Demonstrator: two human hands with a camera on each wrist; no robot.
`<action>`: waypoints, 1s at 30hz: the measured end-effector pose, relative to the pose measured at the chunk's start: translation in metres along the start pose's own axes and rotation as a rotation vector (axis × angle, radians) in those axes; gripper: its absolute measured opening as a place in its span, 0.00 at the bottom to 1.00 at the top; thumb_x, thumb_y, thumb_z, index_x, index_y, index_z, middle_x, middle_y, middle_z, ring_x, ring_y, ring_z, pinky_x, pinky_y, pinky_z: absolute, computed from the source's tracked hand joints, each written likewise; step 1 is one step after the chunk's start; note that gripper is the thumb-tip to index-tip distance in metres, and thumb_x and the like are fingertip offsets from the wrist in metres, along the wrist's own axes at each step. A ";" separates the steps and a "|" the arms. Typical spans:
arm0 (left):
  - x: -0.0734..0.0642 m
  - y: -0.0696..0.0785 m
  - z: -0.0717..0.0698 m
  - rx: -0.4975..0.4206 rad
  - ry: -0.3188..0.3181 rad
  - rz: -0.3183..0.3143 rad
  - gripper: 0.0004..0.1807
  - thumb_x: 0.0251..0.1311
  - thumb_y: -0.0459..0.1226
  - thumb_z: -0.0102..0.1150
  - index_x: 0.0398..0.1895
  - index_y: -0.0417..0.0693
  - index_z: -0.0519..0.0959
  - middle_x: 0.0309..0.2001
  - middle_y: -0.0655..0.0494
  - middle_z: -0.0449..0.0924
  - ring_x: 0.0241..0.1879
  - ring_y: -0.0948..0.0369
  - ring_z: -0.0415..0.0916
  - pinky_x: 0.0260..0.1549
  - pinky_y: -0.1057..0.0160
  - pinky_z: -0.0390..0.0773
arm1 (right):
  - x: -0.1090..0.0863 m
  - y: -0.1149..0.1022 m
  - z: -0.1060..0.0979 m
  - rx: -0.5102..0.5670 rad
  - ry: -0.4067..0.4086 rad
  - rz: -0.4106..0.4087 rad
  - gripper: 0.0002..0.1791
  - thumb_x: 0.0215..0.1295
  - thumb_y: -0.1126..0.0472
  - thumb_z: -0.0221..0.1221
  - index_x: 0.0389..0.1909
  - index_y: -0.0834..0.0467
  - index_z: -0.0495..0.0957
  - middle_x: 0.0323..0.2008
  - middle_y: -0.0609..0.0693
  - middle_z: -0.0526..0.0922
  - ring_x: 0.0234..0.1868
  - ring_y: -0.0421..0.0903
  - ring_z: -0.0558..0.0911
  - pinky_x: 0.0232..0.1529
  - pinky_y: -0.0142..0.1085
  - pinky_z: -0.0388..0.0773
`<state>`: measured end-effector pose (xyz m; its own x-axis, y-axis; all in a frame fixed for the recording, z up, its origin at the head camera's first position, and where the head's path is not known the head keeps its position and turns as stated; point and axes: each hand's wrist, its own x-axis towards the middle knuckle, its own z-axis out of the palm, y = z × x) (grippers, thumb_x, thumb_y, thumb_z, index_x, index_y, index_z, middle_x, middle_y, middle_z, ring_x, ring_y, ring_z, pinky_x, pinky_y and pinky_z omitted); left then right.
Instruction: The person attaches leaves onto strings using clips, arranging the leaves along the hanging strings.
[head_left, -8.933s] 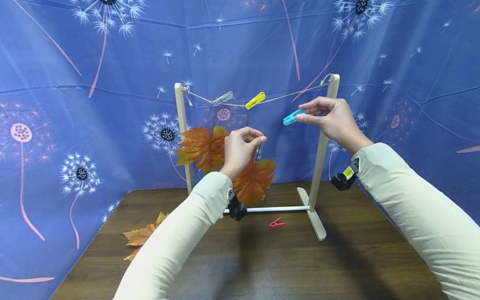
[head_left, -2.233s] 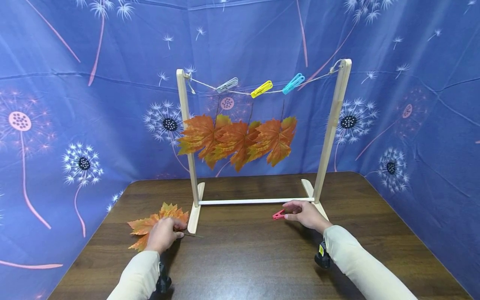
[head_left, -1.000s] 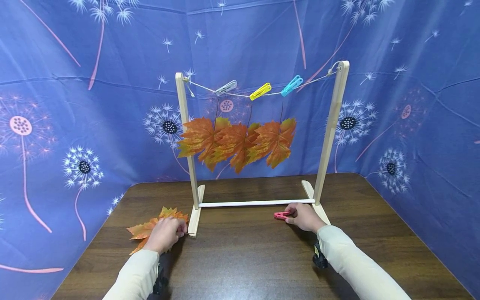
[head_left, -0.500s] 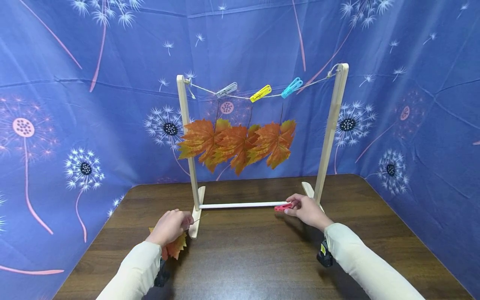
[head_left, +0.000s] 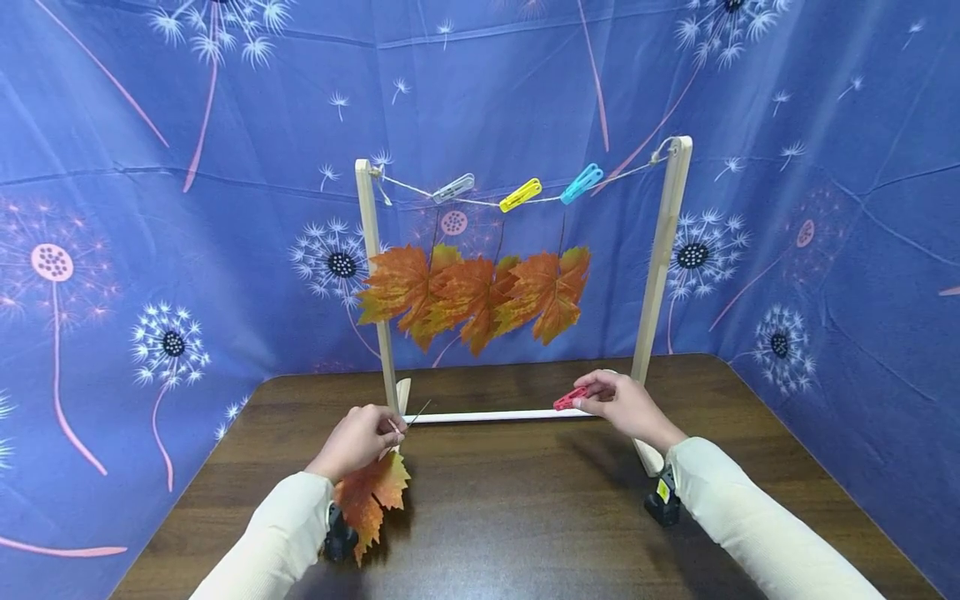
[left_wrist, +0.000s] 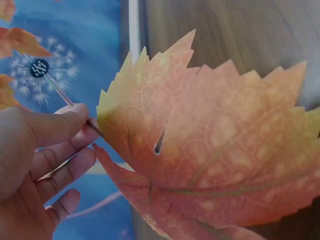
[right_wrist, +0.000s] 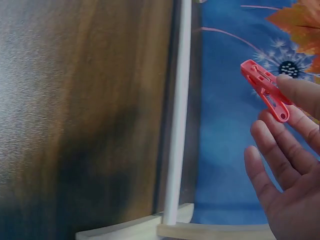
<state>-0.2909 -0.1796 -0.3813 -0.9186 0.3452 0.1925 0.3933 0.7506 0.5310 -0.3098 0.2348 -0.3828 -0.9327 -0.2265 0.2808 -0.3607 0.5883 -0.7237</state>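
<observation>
My left hand [head_left: 363, 440] pinches the thin stem of an orange autumn leaf [head_left: 375, 493], which hangs below the fingers over the table's left part. In the left wrist view the leaf [left_wrist: 220, 145] spreads wide, its stem between thumb and index finger. My right hand [head_left: 626, 407] pinches a red clothespin [head_left: 570, 398] in front of the rack's white crossbar. The right wrist view shows the clothespin [right_wrist: 266, 90] between thumb and fingers. Three similar leaves [head_left: 551, 296] hang from the string by a grey clothespin [head_left: 453, 188], a yellow clothespin [head_left: 521, 195] and a blue clothespin [head_left: 582, 184].
The wooden rack has a left post [head_left: 377, 275], a right post [head_left: 662, 258] and a low white crossbar [head_left: 487, 416]. Its string [head_left: 626, 174] sags between the post tops. A blue dandelion-print cloth [head_left: 480, 75] covers the wall behind the brown table [head_left: 510, 517].
The blue clothespin and third leaf have joined the string. Since then, the left hand has lifted the last leaf off the table by its stem, and the right hand has picked up the red clothespin.
</observation>
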 end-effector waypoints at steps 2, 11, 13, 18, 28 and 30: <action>0.003 0.005 0.000 -0.030 0.007 0.000 0.02 0.61 0.29 0.68 0.31 0.41 0.84 0.25 0.53 0.86 0.21 0.66 0.76 0.25 0.63 0.74 | 0.000 -0.003 -0.004 0.003 0.008 -0.006 0.14 0.64 0.64 0.69 0.48 0.65 0.83 0.35 0.51 0.86 0.37 0.45 0.81 0.38 0.36 0.76; 0.016 0.033 -0.002 -0.148 0.041 -0.046 0.03 0.64 0.31 0.67 0.33 0.40 0.85 0.27 0.53 0.87 0.26 0.64 0.79 0.27 0.62 0.75 | 0.002 -0.018 -0.027 0.053 0.051 0.008 0.19 0.64 0.60 0.70 0.51 0.66 0.81 0.36 0.52 0.86 0.38 0.45 0.81 0.37 0.34 0.76; 0.019 0.039 -0.002 -0.164 0.055 -0.046 0.03 0.63 0.31 0.67 0.32 0.40 0.84 0.27 0.55 0.86 0.27 0.64 0.79 0.28 0.62 0.75 | 0.002 -0.022 -0.033 0.051 0.063 0.013 0.20 0.64 0.59 0.70 0.51 0.66 0.80 0.37 0.53 0.86 0.39 0.46 0.82 0.37 0.34 0.76; 0.029 0.055 -0.001 -0.182 0.077 -0.026 0.02 0.63 0.33 0.68 0.33 0.43 0.85 0.26 0.58 0.85 0.27 0.64 0.80 0.29 0.61 0.76 | 0.004 -0.031 -0.049 0.028 0.085 -0.003 0.20 0.64 0.58 0.70 0.51 0.64 0.81 0.38 0.54 0.87 0.39 0.45 0.83 0.38 0.33 0.77; 0.046 0.095 -0.002 -0.187 0.155 0.073 0.03 0.64 0.35 0.69 0.35 0.44 0.86 0.29 0.60 0.86 0.29 0.63 0.83 0.32 0.59 0.80 | 0.011 -0.054 -0.078 -0.025 0.130 -0.034 0.19 0.63 0.54 0.72 0.51 0.59 0.84 0.39 0.53 0.88 0.40 0.43 0.83 0.39 0.33 0.75; 0.050 0.104 -0.002 -0.188 0.166 0.086 0.02 0.64 0.35 0.68 0.36 0.46 0.86 0.30 0.61 0.86 0.31 0.63 0.83 0.32 0.59 0.80 | 0.012 -0.061 -0.085 -0.036 0.133 -0.039 0.19 0.63 0.54 0.71 0.51 0.59 0.84 0.40 0.53 0.88 0.40 0.43 0.83 0.40 0.33 0.76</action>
<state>-0.2957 -0.0857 -0.3146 -0.8820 0.2947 0.3677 0.4703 0.5994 0.6477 -0.2995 0.2620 -0.2821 -0.9085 -0.1463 0.3914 -0.3945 0.6089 -0.6882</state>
